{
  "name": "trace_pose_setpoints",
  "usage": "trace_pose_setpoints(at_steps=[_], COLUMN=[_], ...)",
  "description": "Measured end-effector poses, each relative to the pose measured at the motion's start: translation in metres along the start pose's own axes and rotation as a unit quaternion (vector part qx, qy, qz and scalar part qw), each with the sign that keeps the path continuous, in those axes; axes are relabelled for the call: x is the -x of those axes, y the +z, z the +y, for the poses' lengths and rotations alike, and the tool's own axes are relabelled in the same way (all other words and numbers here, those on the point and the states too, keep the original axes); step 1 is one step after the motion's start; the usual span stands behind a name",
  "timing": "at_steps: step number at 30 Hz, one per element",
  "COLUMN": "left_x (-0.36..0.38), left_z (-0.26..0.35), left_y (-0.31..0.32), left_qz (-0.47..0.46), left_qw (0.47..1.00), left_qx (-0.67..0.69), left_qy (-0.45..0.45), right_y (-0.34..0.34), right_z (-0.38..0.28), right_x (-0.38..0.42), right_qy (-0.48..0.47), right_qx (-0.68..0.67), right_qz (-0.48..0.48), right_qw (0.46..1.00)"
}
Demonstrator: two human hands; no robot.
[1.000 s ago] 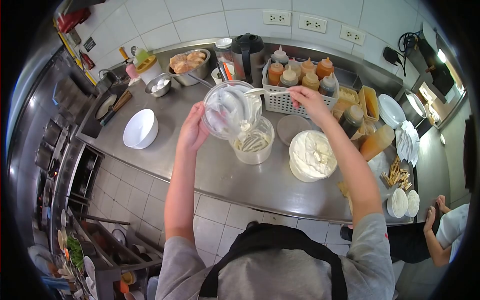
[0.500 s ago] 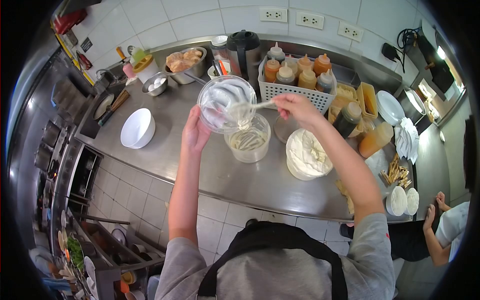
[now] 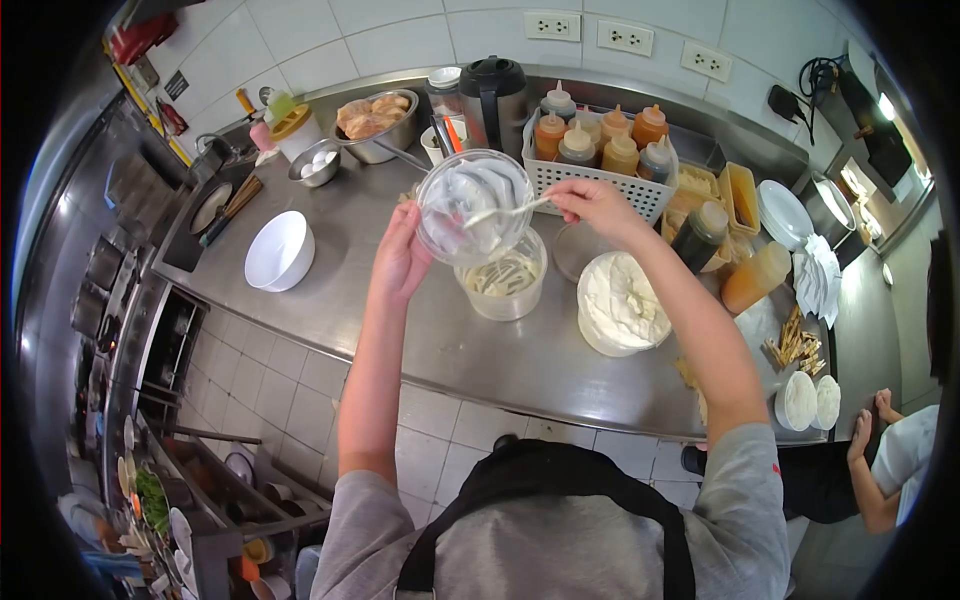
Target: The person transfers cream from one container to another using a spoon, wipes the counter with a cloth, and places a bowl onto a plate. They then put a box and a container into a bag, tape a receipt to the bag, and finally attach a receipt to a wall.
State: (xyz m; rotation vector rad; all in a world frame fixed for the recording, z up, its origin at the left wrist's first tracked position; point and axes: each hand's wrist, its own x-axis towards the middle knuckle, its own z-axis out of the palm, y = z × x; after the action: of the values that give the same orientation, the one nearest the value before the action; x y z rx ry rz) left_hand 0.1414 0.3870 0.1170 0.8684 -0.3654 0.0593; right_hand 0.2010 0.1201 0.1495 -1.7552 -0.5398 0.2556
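Clear plastic bowl [image 3: 474,203] tilted over the open tub [image 3: 503,282], the left hand's [image 3: 402,252] fingers grip its left rim, forearm reaching up from the near side, while the right hand's [image 3: 590,208] fingers pinch a spoon [image 3: 497,213] inside it, wrist bent, forearm slanting near-right.

Bench [image 3: 420,330]: metal, smooth, dull sheen with soft reflections. Tilted bowl [image 3: 474,205]: clear glossy plastic, smeared white inside. Tub [image 3: 504,284]: translucent plastic, smooth. Basket [image 3: 598,189]: white perforated plastic. Apron strap [image 3: 430,545]: black cloth, matt. Shirt [image 3: 560,545]: grey cloth, matt. Wall tiles [image 3: 400,55]: smooth, slightly glossy. Cream [image 3: 622,300]: white, surface roughly ridged.
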Motion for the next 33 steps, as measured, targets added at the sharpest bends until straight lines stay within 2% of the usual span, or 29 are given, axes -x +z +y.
trace_pose_setpoints(at_steps=[1,3,7,10,12,16,18,19,21,24,28,33], left_x=[0.001,-0.001,0.005,0.003,0.001,0.011,0.017,0.02,0.022,0.029,0.034,0.037], left_z=[0.001,0.004,0.004,0.004,0.003,0.005,0.006,0.004,0.002,0.001,0.001,0.003], left_y=[0.0,0.001,0.004,0.006,0.004,0.015,0.022,0.023,0.027,0.038,0.043,0.042], left_qz=[0.0,0.024,0.035,0.012,0.045,0.089,0.068,0.068,0.067,0.077,0.081,0.077], left_qw=[1.0,1.0,0.999,1.0,0.998,0.995,0.996,0.996,0.995,0.994,0.991,0.986], left_qx=[-0.001,0.002,0.014,0.016,-0.025,-0.033,-0.046,-0.046,-0.062,-0.07,-0.102,-0.123], left_qy=[-0.001,0.009,0.007,0.008,0.024,0.025,0.025,0.023,0.032,0.015,0.033,0.08], right_y=[0.001,0.001,-0.006,-0.011,-0.008,0.004,0.016,0.021,0.027,0.034,0.041,0.049], right_z=[0.005,0.009,0.0,0.008,0.022,-0.029,-0.048,-0.051,-0.056,-0.053,-0.046,-0.039], right_x=[0.002,0.008,0.009,0.005,0.01,0.038,0.048,0.05,0.049,0.041,0.035,0.037], right_qy=[0.0,-0.012,0.016,-0.033,-0.152,-0.18,-0.223,-0.222,-0.301,-0.342,-0.354,-0.291], right_qx=[-0.001,0.132,0.067,0.061,0.205,0.279,0.308,0.308,0.36,0.389,0.419,0.396], right_qz=[0.001,-0.035,-0.011,0.011,0.012,0.048,0.167,0.168,0.242,0.248,0.254,0.238], right_qw=[1.0,0.991,0.998,0.998,0.967,0.942,0.91,0.91,0.849,0.819,0.796,0.838])
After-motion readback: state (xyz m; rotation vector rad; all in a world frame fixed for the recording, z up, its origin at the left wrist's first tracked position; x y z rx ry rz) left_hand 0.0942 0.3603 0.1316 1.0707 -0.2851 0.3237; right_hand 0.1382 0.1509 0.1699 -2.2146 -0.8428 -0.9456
